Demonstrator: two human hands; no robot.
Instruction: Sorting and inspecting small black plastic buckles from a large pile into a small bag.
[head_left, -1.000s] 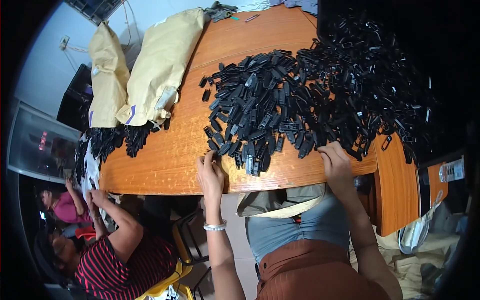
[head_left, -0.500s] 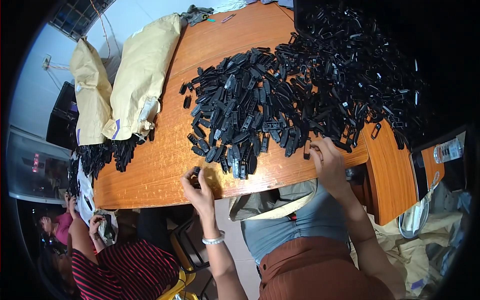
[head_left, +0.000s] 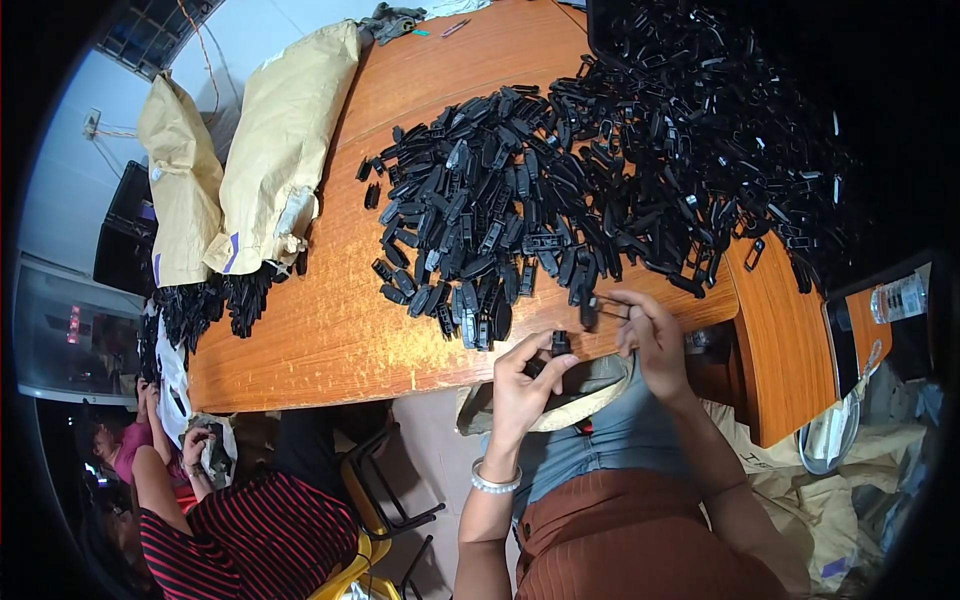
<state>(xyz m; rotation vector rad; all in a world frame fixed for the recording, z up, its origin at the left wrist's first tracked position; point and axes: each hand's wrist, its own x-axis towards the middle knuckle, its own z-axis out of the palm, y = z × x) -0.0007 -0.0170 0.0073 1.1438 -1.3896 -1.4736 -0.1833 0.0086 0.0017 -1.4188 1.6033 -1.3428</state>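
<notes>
My left hand (head_left: pixel 522 392), with a beaded bracelet at the wrist, is closed around a small black plastic piece (head_left: pixel 561 343) at the table's front edge. To its right, the fingers of my right hand (head_left: pixel 655 348) pinch a thin black open frame (head_left: pixel 612 308). Its far end lies close to a black piece at the pile's near edge; whether they touch I cannot tell. A pile of solid-looking black plastic pieces (head_left: pixel 460 200) covers the middle of the table. It runs into a larger heap of black open frames (head_left: pixel 740 150) on the right.
An open sack (head_left: pixel 475 408) rests at my lap under the wooden table's edge (head_left: pixel 300 395). Two tan paper sacks (head_left: pixel 285 130) lie at the left, black pieces at their mouths. A co-worker in a striped shirt (head_left: pixel 270 520) sits at the left. A clear plastic bottle (head_left: pixel 900 300) is at right.
My left hand has moved right with its black piece, coming close to my right hand. My right hand has shifted slightly nearer me, and a thin frame now shows in its fingers.
</notes>
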